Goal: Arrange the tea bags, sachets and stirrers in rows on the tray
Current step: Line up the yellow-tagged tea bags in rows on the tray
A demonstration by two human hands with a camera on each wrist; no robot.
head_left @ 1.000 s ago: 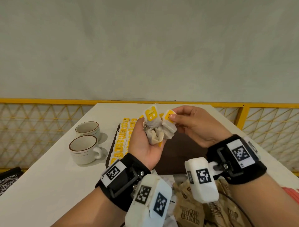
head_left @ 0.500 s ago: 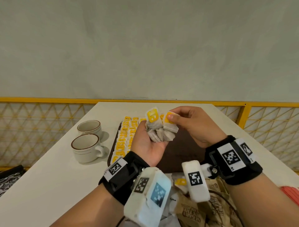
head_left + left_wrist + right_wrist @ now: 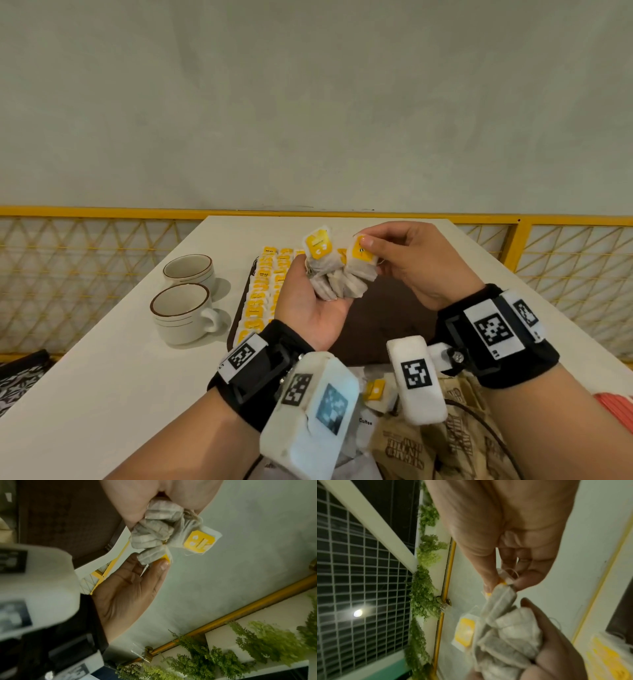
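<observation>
**Separation of one tea bag from a held bunch, above the tray**

Cups [image 3: 186, 301], two, stand on the white table [image 3: 102, 377] at far left, apart from the task. Just right of them the dark tray [image 3: 394, 308] carries rows of yellow-tagged tea bags [image 3: 263, 291] along its left side; its right part is bare.

Left hand [image 3: 310, 308], palm up above the tray, fingers curled round a bunch of tea bags [image 3: 334, 281]; one yellow tag stands up from it. Right hand [image 3: 416, 263] pinches a single tea bag [image 3: 359, 265] at its tag between thumb and fingertip; that bag touches the bunch. Right wrist view shows a loop of string by the pinching fingers; whether strings are tangled, cannot tell.

Near edge, right: brown sachets [image 3: 404, 448] and loose bags in a pile, unsorted. Stirrers not identified.

Judgement: tea-bag step in progress, sachets and stirrers not yet begun. Next move calls for drawing the pinched bag clear without dragging neighbours, then laying it tag-aligned beside the last row.
</observation>
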